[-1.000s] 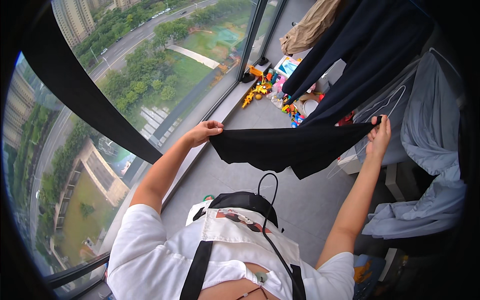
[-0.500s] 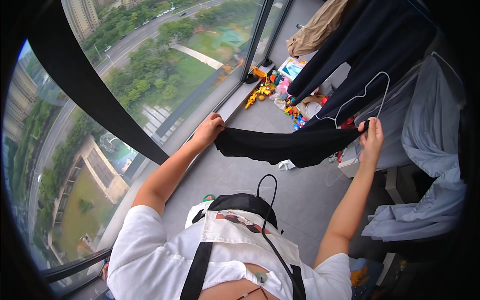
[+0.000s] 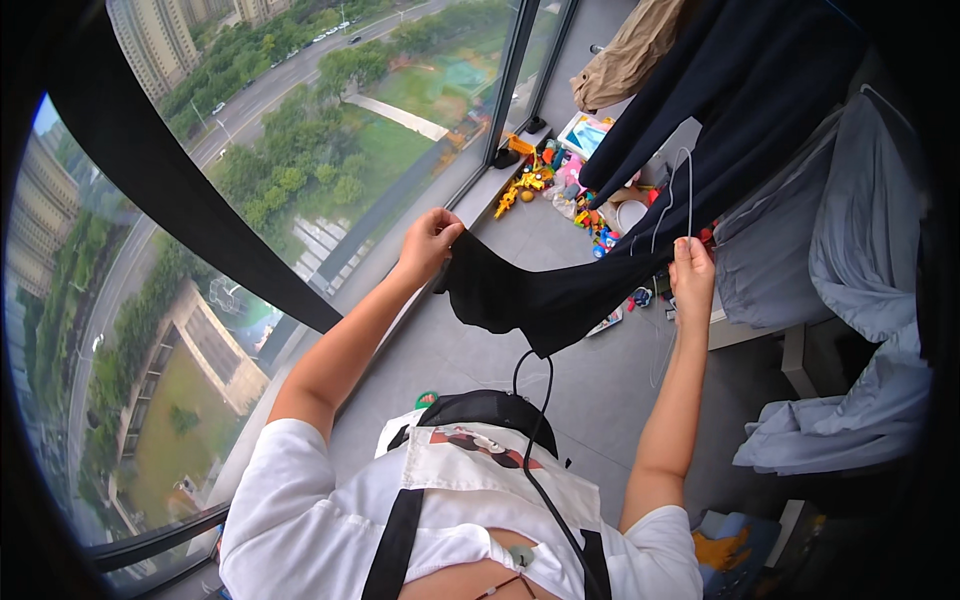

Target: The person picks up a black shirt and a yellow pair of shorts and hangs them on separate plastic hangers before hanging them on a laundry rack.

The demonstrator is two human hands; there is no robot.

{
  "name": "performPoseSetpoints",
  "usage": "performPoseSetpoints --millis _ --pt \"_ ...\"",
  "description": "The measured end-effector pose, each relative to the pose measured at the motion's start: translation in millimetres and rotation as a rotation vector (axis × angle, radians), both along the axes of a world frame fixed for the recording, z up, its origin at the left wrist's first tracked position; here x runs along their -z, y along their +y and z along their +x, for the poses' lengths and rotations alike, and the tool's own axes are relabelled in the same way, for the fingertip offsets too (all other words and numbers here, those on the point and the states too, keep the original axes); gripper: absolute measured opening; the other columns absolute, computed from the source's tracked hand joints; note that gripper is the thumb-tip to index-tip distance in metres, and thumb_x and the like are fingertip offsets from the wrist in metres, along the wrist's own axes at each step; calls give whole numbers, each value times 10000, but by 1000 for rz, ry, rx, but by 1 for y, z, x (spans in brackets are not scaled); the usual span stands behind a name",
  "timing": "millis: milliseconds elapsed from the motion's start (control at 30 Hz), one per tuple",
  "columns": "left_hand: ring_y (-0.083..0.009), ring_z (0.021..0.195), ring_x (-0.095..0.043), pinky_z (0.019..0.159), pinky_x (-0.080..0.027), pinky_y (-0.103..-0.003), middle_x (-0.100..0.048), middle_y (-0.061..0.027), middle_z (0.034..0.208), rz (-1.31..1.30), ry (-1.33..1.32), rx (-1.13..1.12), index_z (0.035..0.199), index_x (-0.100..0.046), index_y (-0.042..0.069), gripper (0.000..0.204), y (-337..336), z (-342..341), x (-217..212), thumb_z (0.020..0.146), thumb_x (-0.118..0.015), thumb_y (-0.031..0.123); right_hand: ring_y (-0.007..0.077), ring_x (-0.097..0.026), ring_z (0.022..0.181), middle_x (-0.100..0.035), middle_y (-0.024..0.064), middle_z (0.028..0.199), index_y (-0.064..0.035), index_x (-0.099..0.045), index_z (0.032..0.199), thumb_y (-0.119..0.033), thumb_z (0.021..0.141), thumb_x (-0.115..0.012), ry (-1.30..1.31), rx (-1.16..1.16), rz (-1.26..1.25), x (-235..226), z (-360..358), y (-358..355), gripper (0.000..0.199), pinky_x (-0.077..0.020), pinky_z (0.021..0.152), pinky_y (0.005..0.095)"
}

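Note:
A black garment point(image 3: 545, 305) hangs between my two hands and sags in the middle; its exact kind cannot be made out. My left hand point(image 3: 430, 243) is closed in a pinch on its left end, near the window. At its right end, my right hand point(image 3: 692, 278) is closed on the cloth together with a thin white clothes hanger point(image 3: 690, 185). The hanger rises above the right fingers, seen nearly edge-on, and its lower part trails beside my forearm. Behind it, dark trousers point(image 3: 740, 110) hang close to my right hand.
Tall windows point(image 3: 330, 130) line the left side. Several colourful toys point(image 3: 525, 185) lie on the grey floor point(image 3: 420, 350) beyond the cloth. A tan garment point(image 3: 628, 55) hangs at the back, with grey clothes point(image 3: 860, 240) at the right. A black cable point(image 3: 530, 440) loops up before my chest.
My right hand has moved left, closer to my left hand. The black garment has gone from stretched to sagging, and the hanger has turned nearly edge-on.

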State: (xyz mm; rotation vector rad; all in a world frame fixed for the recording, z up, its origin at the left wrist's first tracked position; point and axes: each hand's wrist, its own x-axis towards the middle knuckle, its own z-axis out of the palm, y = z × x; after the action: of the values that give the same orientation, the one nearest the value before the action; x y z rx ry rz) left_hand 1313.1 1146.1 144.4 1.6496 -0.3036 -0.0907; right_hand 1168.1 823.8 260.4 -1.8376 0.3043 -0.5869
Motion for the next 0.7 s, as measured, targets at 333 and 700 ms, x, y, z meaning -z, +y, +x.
performPoseSetpoints --millis 333,700 --pt "-55 602 -499 521 -416 -197 -540 48 702 -641 645 298 808 -543 121 56 -44 -21 -43 838 -583 145 12 -411 496 -629 71 725 -12 -484 851 -152 842 -581 18 -301 77 44 28 77 170 -337 457 170" --pt "-80 685 -521 598 -468 -203 -543 11 777 -634 655 294 860 -534 74 84 -63 -34 -43 815 -601 99 34 -434 524 -624 78 791 28 -454 1008 -40 662 -720 144 -276 -29 43 39 117 442 -364 480 184"
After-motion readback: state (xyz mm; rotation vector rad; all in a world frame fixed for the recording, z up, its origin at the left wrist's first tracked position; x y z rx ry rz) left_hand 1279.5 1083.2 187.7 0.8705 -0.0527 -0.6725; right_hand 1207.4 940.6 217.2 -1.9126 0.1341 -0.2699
